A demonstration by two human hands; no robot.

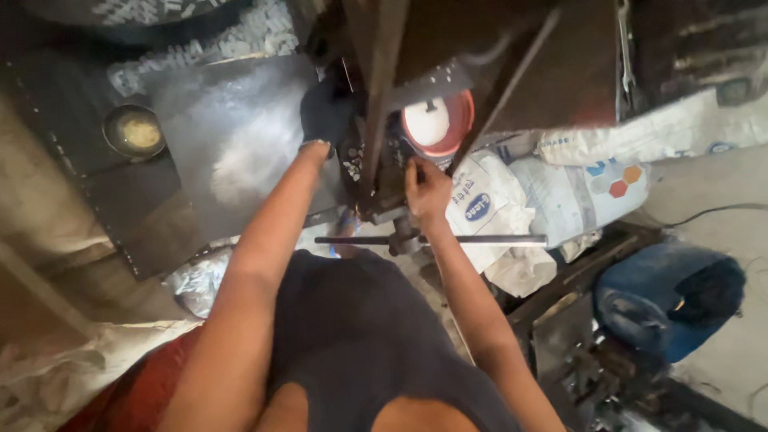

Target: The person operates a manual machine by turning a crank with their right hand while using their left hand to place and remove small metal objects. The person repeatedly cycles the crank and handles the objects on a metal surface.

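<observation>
I look down at a dark metal press machine (376,120). My left hand (324,112) wears a dark glove and rests on the grey metal sheet (232,136) by the machine's upright column; what its fingers do is hidden. My right hand (426,188) is bare and reaches to the machine's lower part, its fingers pinched at a small spot just under a red and white round container (436,122). Whether it holds a piece I cannot tell. A horizontal steel bar (480,239) passes below that hand.
A small round bowl (134,132) of pale material stands at the left on a dark plate. White printed sacks (560,192) lie at the right. A blue drum (668,296) lies at the lower right. Small metal pieces (200,48) are heaped at the top left.
</observation>
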